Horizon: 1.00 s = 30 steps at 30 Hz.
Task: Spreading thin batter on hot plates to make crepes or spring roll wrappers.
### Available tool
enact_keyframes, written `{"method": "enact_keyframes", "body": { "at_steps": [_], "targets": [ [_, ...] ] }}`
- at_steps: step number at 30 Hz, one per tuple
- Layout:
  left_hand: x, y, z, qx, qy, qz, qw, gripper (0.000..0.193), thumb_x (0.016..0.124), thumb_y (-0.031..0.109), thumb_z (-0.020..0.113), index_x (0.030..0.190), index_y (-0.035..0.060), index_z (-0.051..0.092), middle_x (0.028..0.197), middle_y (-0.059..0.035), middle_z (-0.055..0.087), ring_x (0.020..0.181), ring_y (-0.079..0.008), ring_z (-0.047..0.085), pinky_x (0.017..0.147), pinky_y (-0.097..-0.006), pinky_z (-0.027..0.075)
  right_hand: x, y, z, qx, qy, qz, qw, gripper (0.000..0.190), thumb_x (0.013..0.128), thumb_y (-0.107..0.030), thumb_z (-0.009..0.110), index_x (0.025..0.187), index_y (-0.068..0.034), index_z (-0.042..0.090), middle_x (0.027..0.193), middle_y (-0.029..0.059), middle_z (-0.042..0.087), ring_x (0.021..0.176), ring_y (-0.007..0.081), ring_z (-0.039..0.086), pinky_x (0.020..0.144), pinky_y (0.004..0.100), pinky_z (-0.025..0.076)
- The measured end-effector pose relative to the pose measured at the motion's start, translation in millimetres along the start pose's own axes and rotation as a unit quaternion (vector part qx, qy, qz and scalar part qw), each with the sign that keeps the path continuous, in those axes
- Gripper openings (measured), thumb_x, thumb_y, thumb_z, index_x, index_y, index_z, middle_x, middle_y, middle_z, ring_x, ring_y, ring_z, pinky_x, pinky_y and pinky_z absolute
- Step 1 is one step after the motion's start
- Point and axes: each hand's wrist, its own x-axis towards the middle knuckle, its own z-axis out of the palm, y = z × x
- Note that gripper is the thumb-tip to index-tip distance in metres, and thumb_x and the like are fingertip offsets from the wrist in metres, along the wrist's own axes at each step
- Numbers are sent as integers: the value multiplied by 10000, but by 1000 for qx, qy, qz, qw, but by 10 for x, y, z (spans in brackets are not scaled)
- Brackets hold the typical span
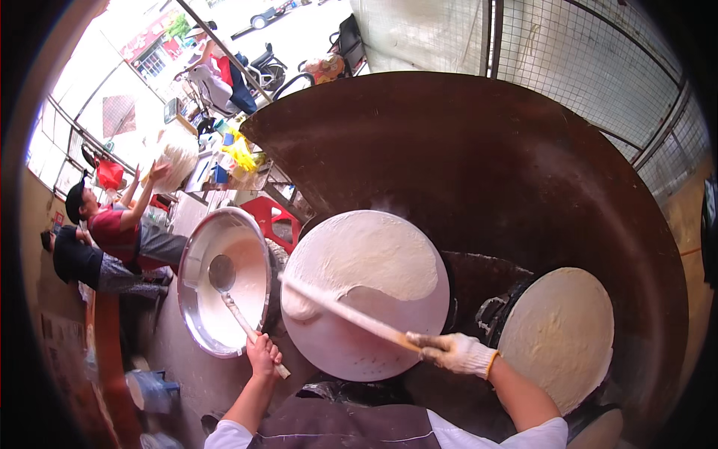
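Note:
My bare left hand [263,354] grips the wooden handle of a ladle [222,273], whose round bowl is over a metal basin [188,320] of pale batter [247,252]. On my right hand [457,353] is a white knitted glove with a dark-stained thumb and fingers. It holds a long wooden spreader [348,310] slanting across a round griddle [381,353]. Batter [370,252] coats the griddle's far part, with a thicker lump at the left beside the spreader's tip. The near part of the plate is bare. A second griddle at the right bears a full round pancake [558,337].
A large dark round tabletop [449,140] curves around behind the griddles. A red plastic stool [272,219] stands behind the basin. Two people [115,224] are at the left, one with raised hands. A cluttered table [224,174] and a person by a scooter [216,73] are farther off.

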Motion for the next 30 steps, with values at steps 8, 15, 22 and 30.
{"method": "enact_keyframes", "body": {
  "at_steps": [8, 15, 22, 30],
  "targets": [
    [-137, -35, -97, 12, -3, -10, 1000, 140, 881, 63, 465, 926, 171, 388, 529, 31, 301, 349, -74, 268, 293, -229, 251, 550, -538, -172, -200, -37, -5, 979, 481, 942, -463, 404, 1395, -301, 387, 1252, 89, 575, 1126, 265, 549, 969, 305, 388],
    [-48, -64, -310, 36, -38, -15, 998, 146, 888, 72, 466, 931, 169, 365, 514, 20, 292, 342, -85, 260, 299, -249, 258, -269, 56, 65, -63, -54, 86, 993, 407, 925, -352, 518, 1330, -326, 493, 808, -25, 567, 648, 66, 493, 590, 224, 425],
    [95, -102, -314, 40, -117, -63, 990, 139, 897, 68, 472, 918, 174, 385, 520, 35, 291, 348, -77, 251, 305, -237, 256, -1327, 547, 997, 265, 14, 153, 952, 426, 925, -164, 529, 1348, -188, 491, 854, -44, 587, 641, 17, 449, 519, 159, 359],
    [296, 48, -868, 42, -192, -122, 973, 138, 894, 61, 474, 927, 167, 392, 524, 34, 292, 352, -73, 252, 307, -229, 249, -227, -144, 2549, 496, 196, -53, 844, 602, 902, -85, 546, 1446, -163, 302, 719, -19, 540, 502, 30, 431, 454, 180, 378]
  ]
}}
